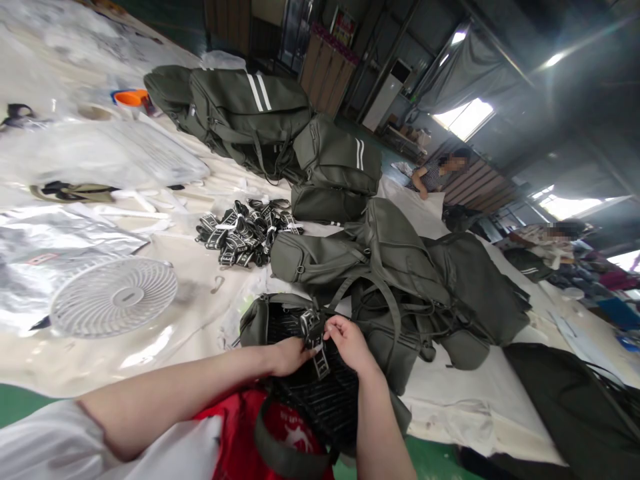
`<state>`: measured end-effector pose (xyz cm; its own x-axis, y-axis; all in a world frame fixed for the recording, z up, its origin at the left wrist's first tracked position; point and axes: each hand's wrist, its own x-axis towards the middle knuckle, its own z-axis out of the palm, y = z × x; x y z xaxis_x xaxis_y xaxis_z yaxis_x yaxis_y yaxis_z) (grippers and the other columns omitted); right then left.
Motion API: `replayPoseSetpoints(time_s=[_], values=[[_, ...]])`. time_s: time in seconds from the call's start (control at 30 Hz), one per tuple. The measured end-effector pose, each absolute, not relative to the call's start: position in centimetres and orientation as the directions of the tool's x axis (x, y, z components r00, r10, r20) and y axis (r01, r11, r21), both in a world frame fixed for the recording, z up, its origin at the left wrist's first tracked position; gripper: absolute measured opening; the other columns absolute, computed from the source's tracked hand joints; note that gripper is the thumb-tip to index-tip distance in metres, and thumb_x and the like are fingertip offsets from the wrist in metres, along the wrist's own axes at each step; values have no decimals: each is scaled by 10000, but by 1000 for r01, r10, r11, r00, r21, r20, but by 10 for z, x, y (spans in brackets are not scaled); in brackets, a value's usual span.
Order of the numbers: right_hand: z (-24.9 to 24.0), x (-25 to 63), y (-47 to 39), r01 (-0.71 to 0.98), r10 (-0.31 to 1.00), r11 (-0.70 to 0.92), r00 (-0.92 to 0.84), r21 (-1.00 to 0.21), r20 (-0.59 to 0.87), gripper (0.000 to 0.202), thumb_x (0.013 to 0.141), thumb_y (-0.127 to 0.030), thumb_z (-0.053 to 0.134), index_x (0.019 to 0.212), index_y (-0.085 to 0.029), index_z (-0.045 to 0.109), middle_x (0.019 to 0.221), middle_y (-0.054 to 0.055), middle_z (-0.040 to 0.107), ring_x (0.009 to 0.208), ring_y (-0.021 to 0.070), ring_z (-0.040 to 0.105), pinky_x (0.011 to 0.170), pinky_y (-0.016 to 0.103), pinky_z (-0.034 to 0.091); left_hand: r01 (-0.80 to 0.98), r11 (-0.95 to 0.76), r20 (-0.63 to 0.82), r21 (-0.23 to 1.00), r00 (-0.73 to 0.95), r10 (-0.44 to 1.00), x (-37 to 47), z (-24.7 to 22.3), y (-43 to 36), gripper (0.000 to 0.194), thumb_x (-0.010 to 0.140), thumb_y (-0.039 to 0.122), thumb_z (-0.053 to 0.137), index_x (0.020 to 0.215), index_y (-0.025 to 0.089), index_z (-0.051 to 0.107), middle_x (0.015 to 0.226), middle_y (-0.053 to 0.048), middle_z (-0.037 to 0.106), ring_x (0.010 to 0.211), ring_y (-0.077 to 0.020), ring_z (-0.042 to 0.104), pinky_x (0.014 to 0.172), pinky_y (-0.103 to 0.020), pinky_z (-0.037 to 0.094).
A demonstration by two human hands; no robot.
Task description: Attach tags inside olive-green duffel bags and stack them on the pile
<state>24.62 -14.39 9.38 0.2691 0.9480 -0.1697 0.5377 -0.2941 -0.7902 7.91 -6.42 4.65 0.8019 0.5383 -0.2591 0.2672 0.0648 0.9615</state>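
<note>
Lettered strap [321,363], flat dark webbing with pale print, over an open bag [254,325], pinched by the nearly closed left hand [291,355] and right hand [349,343]; seemingly mid-arranging, calling next for a steady two-handed grip. Close around, olive bags [405,260], smooth and slumped; farther out on the pale, wrinkled worktop [199,293], a tangled strap heap [245,233] and round, ribbed white fan [123,297].

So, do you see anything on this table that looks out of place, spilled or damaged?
Nothing looks clearly spilled or damaged. The heap of patterned straps beside the dark green bags looks somewhat untidy: its loops point in many directions, though white bands suggest that they may be bundled.
</note>
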Motion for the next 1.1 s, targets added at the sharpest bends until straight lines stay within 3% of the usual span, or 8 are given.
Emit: replayPoseSetpoints(time_s=[0.13,0.23,0.37,0.47,0.6,0.8,1.1], values=[[96,246,-144,568,947,-300,276,-766,-166,171,878,-318,495,814,-209,610,720,5,677,693,165,613,692,278,460,281,-3,-232,960,800,554,83,45,-65,325,716,514,631,646,196,624,656,-42,657,705,-233,628,696,-302,472],[97,245,-147,584,944,-308,286,-751,-165,169,876,-325,498,822,-214,614,719,1,677,684,164,605,682,279,459,210,154,-258,965,682,685,83,45,-60,383,742,548,604,721,166,618,717,-66,675,699,-235,637,655,-316,490],[101,242,-147,542,948,-297,265,-786,-176,178,873,-332,511,806,-206,617,721,4,672,706,162,608,709,280,465,-18,293,-244,956,506,827,78,38,-57,413,708,466,675,957,146,590,942,-96,701,852,-241,658,777,-352,530],[105,241,-147,495,960,-268,215,-827,-182,176,858,-318,527,766,-199,618,736,4,663,731,160,612,722,273,466,26,127,-120,992,552,825,73,36,-60,461,703,388,709,1076,155,570,952,-76,693,879,-236,657,847,-376,524],[109,241,-149,489,975,-222,130,-843,-181,160,847,-283,548,753,-192,640,765,0,664,751,154,604,737,266,458,94,-161,58,983,666,743,69,37,-63,588,626,227,759,1185,181,582,1133,-95,665,1071,-258,622,1019,-402,451],[108,244,-153,523,972,-224,53,-823,-230,159,856,-242,538,775,-198,668,785,-5,681,771,154,612,746,263,448,87,-179,53,980,751,658,69,33,-58,599,656,179,728,1234,153,571,1231,-116,634,1147,-247,593,1069,-383,417],[106,244,-153,605,987,-125,-4,-786,-159,173,881,-215,550,788,-210,695,839,-5,669,819,144,605,784,254,432,37,-295,201,955,653,730,69,35,-61,466,724,160,689,1185,204,634,1147,-88,637,1103,-224,593,1029,-379,460]])
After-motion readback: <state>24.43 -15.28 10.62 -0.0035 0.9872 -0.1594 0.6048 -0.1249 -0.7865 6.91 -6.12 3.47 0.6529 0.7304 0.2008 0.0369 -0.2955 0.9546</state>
